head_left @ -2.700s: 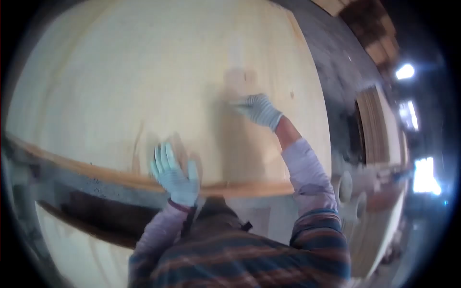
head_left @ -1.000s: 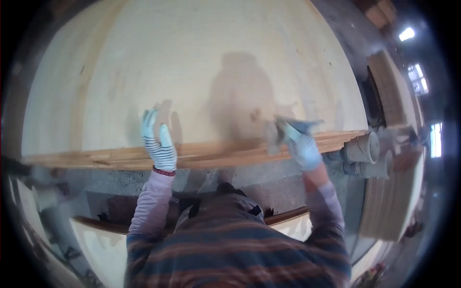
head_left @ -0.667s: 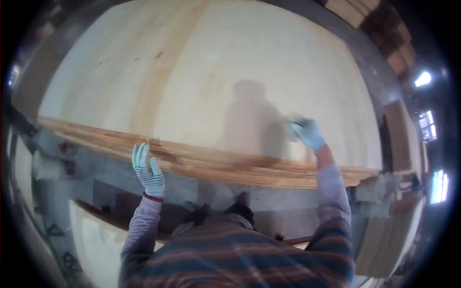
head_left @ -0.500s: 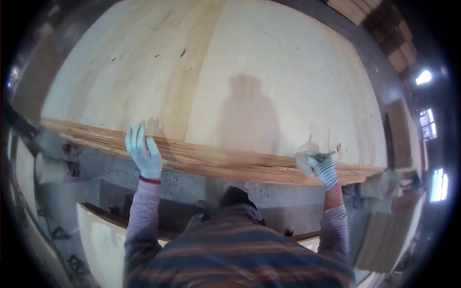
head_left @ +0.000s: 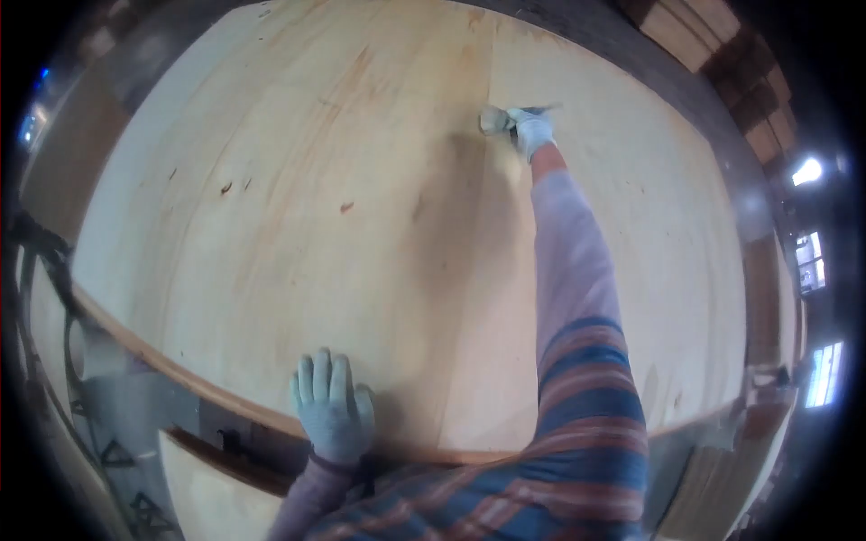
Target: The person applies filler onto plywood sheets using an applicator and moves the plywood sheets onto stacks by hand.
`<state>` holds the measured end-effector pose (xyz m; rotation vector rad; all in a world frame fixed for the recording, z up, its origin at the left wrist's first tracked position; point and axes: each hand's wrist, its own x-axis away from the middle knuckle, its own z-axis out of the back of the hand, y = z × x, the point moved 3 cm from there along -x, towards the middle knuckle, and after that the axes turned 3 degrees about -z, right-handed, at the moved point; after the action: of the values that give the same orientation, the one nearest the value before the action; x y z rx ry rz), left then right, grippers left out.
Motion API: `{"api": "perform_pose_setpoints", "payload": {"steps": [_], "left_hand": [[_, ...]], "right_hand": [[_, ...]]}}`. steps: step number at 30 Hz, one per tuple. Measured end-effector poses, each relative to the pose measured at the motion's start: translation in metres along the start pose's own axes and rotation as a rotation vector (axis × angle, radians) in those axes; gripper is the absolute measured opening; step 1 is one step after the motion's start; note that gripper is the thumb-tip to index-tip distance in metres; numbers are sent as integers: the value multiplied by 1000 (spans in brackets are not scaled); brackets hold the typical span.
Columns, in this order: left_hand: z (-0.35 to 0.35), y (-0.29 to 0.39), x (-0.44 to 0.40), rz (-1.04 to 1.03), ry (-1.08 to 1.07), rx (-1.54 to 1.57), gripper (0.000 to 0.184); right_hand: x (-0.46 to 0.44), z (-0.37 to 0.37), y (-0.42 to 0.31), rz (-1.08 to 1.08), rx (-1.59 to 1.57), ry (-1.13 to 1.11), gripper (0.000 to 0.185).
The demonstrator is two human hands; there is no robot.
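A broad sheet of pale plywood (head_left: 298, 261) with a stack edge along its front lies before me. My left hand (head_left: 335, 410), in a whitish glove, rests flat near the sheet's front edge, fingers stretched and slightly apart. Far out over the sheet, close to a seam between two veneer strips, my gloved right hand (head_left: 534, 132) is closed on a scraper (head_left: 495, 120). Its pale, flat end points left, and a dark thin part sticks out to the right of the fingers. Blur hides its finer detail. Small dark knots and cracks (head_left: 226, 188) mark the wood.
Stacked boards (head_left: 690, 32) stand at the far right. Another pale panel (head_left: 212, 491) lies low on the left, behind the front edge. A dark metal frame (head_left: 41, 239) is at the left, and bright windows (head_left: 823, 372) show on the right.
My right hand has reached forward from the front edge to the far part of the sheet with the scraper. My left hand has shifted right onto the surface, and my body leans over the sheet.
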<state>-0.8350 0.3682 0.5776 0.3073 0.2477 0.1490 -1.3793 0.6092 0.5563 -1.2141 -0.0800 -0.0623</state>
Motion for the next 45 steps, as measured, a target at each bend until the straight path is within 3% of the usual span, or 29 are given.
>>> {"api": "perform_pose_setpoints", "payload": {"steps": [1,4,6,8,10,12,13,15,16,19,21,22,23,25,27,29,32,34,35,37,40,42,45], "left_hand": [[-3,-1,-3,16,-38,-1,54],[-3,0,-3,13,-69,-7,57],[-5,2,-5,-22,-74,5,56],[-5,1,0,-111,-34,20,55],[4,2,-4,-167,-14,154,53],[7,-7,10,-268,76,377,52],[7,-16,16,-305,124,517,52],[18,-47,34,-282,168,696,50],[35,-68,38,-218,155,735,47],[57,-154,38,-126,362,519,45],[62,-217,23,-154,448,282,44],[63,-252,8,-179,492,155,45],[68,-287,-5,-148,368,-6,45],[82,-355,-33,-28,148,-332,46],[82,-394,-46,17,136,-360,47],[73,-414,-40,-17,216,-296,47],[70,-411,-30,-28,279,-235,48],[80,-421,-31,-14,262,-200,47],[74,-405,-31,-10,246,-189,47],[83,-396,-34,31,238,-177,46],[90,-395,-29,-76,211,-44,49],[85,-409,-20,-254,157,266,45],[104,-467,-11,-385,28,933,36]], "right_hand": [[-34,4,-8,18,645,169,34],[-118,-16,11,279,740,-181,50],[12,-27,-50,171,560,-556,51],[107,-27,-69,241,657,-332,42],[179,-31,-43,145,361,-533,35],[296,-26,-48,-25,483,-458,29],[353,-26,-35,50,269,-496,26],[450,-29,-11,-43,-217,-468,26],[491,-33,2,-219,-485,-410,29],[593,-51,23,294,496,-161,28],[617,-78,7,400,452,40,23],[623,-92,-2,461,416,151,20],[624,-98,-1,153,249,148,22],[610,-108,-8,-57,-333,166,21],[569,-136,-28,-185,-923,169,16],[513,-155,7,-155,-590,98,15],[446,-188,-24,52,542,-45,18],[429,-217,-60,75,451,-207,18],[429,-211,-38,245,362,-334,21],[486,-214,-55,264,764,-322,22],[564,-213,-28,621,931,-259,26],[594,-232,-22,-200,437,-243,23],[610,-338,-87,-240,-267,-179,26]]}}
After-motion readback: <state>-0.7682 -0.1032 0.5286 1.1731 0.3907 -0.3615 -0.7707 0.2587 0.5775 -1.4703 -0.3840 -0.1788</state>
